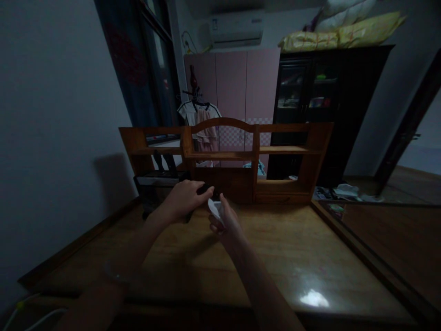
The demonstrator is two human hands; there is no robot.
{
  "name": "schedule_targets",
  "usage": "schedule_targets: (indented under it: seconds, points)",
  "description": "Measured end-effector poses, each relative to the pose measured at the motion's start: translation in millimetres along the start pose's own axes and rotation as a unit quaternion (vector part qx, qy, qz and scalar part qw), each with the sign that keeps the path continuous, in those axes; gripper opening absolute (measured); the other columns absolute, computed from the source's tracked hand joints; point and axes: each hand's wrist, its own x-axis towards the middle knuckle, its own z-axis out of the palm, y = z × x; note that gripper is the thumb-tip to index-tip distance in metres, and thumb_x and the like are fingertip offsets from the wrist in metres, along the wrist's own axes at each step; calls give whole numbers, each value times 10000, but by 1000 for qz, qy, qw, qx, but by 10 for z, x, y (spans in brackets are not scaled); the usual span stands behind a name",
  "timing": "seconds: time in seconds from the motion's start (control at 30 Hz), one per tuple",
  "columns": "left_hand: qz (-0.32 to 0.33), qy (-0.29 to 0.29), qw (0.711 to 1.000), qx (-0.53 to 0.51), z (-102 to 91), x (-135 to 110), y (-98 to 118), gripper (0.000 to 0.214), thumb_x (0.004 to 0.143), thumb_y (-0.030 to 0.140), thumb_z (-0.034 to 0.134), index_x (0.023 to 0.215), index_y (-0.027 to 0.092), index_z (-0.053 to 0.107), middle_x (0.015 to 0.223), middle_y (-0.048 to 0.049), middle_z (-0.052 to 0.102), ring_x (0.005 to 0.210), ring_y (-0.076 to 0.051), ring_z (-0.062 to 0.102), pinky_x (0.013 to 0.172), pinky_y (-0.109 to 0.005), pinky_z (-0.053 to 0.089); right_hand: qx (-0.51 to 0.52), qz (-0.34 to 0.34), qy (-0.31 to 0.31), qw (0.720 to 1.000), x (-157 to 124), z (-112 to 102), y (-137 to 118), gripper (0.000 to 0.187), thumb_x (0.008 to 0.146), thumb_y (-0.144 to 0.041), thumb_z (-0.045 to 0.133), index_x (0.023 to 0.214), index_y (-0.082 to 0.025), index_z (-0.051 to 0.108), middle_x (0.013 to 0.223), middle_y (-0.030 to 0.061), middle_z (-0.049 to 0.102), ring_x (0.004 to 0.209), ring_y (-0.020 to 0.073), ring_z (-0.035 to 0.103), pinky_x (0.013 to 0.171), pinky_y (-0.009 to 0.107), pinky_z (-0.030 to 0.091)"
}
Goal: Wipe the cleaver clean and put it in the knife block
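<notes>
In the head view my left hand [186, 197] is at the middle, its fingers closed around a small black object [204, 188] that shows between thumb and forefinger; its kind is too dark to tell. My right hand [227, 218], just to the right, pinches a white piece of tissue or cloth [215, 209] between thumb and curled fingers. Both hands are above the wooden desk top, close together. Behind my left wrist stands a black rack [161, 179] with dark upright handle-like shapes [163, 162]; my left hand and forearm hide part of it.
A wooden shelf unit [222, 156] runs along the desk's back. The glossy desk top [275, 248] reflects light at the front right. A wall [62, 138] borders the left, and white cables [44, 317] lie at the lower left. Wardrobes [230, 82] stand beyond.
</notes>
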Motion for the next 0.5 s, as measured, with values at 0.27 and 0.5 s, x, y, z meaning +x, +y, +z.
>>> schedule_targets:
  seconds: [0.27,0.5]
  points:
    - [54,-101,992,55,-199,352,-141,421,930,494,459,705,182,633,619,-50,624,644,-200,594,610,-253,334,-155,-38,153,975,-578,-887,-142,386,659,-495,739,775,-156,596,464,-79,385,351,53,226,346,181,131]
    - [149,-233,959,71,-440,727,-228,332,921,432,506,773,168,644,704,-39,634,660,-173,588,583,-229,343,-186,-41,265,945,-1069,-1633,-379,406,680,-511,739,896,-177,655,695,29,596,554,165,535,436,231,379]
